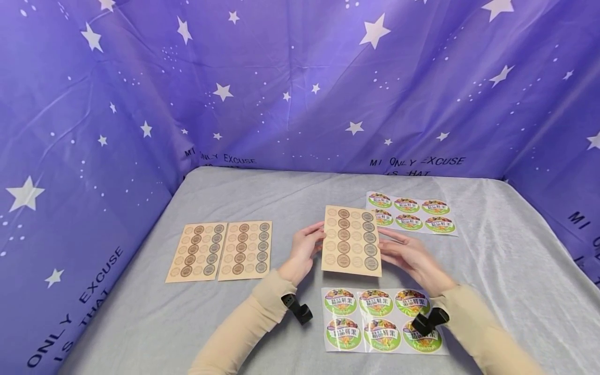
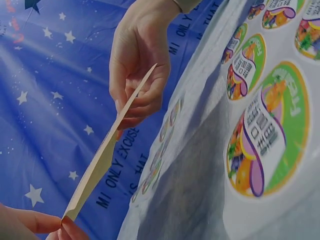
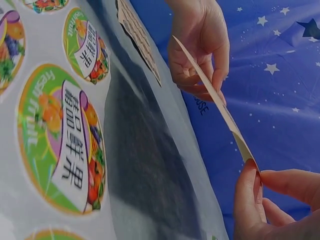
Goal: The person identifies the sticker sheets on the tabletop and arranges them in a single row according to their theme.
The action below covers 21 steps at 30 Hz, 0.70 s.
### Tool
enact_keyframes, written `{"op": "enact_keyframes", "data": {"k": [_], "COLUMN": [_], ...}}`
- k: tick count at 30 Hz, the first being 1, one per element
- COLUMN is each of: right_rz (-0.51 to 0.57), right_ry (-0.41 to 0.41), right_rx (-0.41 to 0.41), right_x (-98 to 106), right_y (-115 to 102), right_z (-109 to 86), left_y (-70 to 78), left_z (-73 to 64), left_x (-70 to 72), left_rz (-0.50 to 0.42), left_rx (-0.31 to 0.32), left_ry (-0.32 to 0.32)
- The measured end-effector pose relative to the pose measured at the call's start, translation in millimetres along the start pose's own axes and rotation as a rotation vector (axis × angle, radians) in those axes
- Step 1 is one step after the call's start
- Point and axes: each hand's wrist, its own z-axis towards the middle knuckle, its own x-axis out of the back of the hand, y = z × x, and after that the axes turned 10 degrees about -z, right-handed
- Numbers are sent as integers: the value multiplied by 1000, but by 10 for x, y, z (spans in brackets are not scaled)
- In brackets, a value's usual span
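Raised above the table in the head view is a tan sticker sheet [image 1: 350, 240] with columns of round brown and grey stickers. My left hand [image 1: 303, 252] pinches its left edge, and my right hand [image 1: 412, 258] pinches the right edge. Both wrist views show the sheet [image 2: 95, 175] nearly edge-on, with thumb and fingers of each hand on opposite edges. Below it lies a white sheet of round fruit stickers [image 1: 375, 328], partly under the right wrist's black strap. Another fruit sticker sheet [image 1: 414, 214] lies behind, its left part hidden by the held sheet.
Two more tan sticker sheets lie side by side on the left: one outer [image 1: 196, 252], one inner [image 1: 245, 250]. A grey cloth [image 1: 140, 323] covers the table. Purple star-printed curtains [image 1: 290, 78] stand along the back and sides.
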Motion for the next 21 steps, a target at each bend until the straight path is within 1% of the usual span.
{"op": "enact_keyframes", "data": {"k": [2,3,4,7,10,11,17,20,21], "right_rz": [-10,-13,0,1,-10,-29,-53,-54,-54], "right_ry": [-13,-19,-44,-58,-45,-26,-17,-17,-17], "right_rx": [11,16,34,49,30,14,-30,-37,-37], "right_x": [-21,-33,-41,-91,-144,-167,-281,-331,-344], "right_y": [10,16,23,33,41,40,37,55,64], "right_z": [15,21,27,45,73,82,126,168,185], "left_y": [22,34,55,98,129,135,170,200,240], "left_z": [4,12,6,2,-7,-8,5,12,-15], "left_x": [32,41,55,106,162,181,289,342,346], "left_rz": [-1,10,12,18,26,30,59,74,84], "left_rx": [13,33,42,56,61,61,49,46,50], "left_ry": [9,26,31,35,39,43,65,57,52]}}
